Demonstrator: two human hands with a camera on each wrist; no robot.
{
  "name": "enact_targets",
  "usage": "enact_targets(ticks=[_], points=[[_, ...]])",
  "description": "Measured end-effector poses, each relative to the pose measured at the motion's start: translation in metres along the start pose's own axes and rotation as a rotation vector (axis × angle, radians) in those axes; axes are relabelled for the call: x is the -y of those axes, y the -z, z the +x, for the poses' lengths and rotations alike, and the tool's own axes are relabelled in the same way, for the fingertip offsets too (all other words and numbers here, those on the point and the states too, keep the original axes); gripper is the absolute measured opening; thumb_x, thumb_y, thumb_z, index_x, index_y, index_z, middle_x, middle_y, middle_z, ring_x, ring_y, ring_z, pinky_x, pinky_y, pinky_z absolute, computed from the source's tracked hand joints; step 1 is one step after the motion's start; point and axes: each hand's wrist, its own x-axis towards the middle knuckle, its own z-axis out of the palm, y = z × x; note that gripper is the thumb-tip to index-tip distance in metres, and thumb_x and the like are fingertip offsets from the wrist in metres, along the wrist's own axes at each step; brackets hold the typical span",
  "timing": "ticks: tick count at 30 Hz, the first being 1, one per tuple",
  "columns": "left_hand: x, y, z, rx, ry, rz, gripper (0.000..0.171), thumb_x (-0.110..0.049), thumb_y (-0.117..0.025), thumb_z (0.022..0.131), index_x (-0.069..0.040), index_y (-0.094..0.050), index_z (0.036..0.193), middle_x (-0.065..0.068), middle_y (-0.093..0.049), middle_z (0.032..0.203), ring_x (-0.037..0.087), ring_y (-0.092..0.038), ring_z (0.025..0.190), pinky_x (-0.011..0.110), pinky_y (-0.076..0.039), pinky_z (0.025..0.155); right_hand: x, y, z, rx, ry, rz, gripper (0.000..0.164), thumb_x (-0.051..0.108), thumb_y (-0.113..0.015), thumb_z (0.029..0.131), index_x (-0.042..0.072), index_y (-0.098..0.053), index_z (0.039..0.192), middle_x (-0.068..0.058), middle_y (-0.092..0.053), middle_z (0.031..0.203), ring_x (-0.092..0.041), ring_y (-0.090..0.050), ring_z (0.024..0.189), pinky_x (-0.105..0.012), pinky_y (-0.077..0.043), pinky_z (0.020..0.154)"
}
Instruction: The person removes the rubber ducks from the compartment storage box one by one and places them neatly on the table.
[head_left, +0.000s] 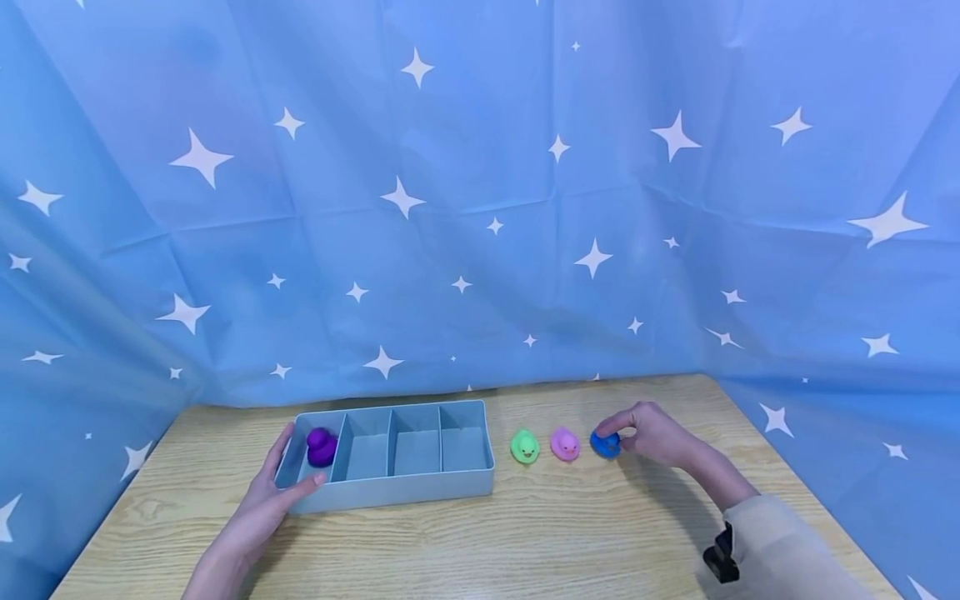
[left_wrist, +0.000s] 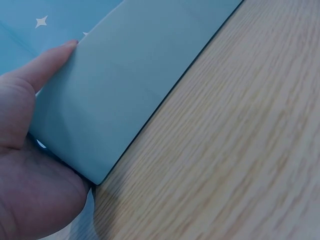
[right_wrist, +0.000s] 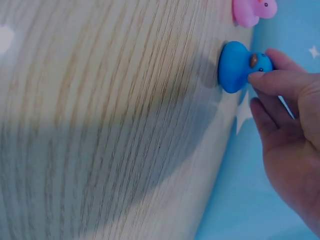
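A blue-grey box (head_left: 397, 493) with a row of compartments stands on the table. My left hand (head_left: 258, 504) grips its left end, the thumb at the front rim and the fingers around the end wall. Inside the leftmost compartment sits a purple rubber duck (head_left: 322, 448); the other compartments hold nothing. To the right of the box, my right hand (head_left: 660, 435) pinches a blue rubber duck (right_wrist: 233, 67) by its head between thumb and fingers, its base at the tabletop. A pink rubber duck (head_left: 565, 445) and a green rubber duck (head_left: 525, 447) stand in line between it and the box.
The wooden table (head_left: 450, 550) ends at the back against a blue curtain (head_left: 480, 317) with white stars, which also hangs on both sides. A black clip-like piece (head_left: 722, 557) is by the right sleeve (head_left: 783, 542).
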Motion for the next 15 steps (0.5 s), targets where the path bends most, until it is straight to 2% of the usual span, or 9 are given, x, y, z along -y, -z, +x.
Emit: enact_targets(ticks=[8, 15], points=[[-0.0003, 0.0005, 0.0003, 0.002, -0.002, 0.002, 0.109, -0.021, -0.072, 0.096, -0.03, 0.012, 0.165, 0.013, 0.023, 0.168, 0.046, 0.022, 0.15, 0.076, 0.004, 0.113, -0.0049, 0.0011, 0.0013, -0.001, 0.002, 0.015, 0.035, -0.023, -0.067, 0.079, -0.004, -0.079, 0.107, -0.015, -0.076, 0.11, -0.049, -0.063, 0.117, -0.057, -0.052, 0.096], [0.0, 0.0002, 0.0006, -0.001, 0.001, 0.012, 0.108, -0.023, -0.073, 0.097, -0.03, 0.011, 0.165, 0.014, 0.022, 0.168, 0.047, 0.021, 0.15, 0.077, 0.004, 0.112, -0.01, 0.0022, 0.0024, 0.012, 0.03, 0.019, 0.035, -0.023, -0.067, 0.079, -0.005, -0.078, 0.107, -0.015, -0.076, 0.11, -0.048, -0.064, 0.115, -0.055, -0.053, 0.095]])
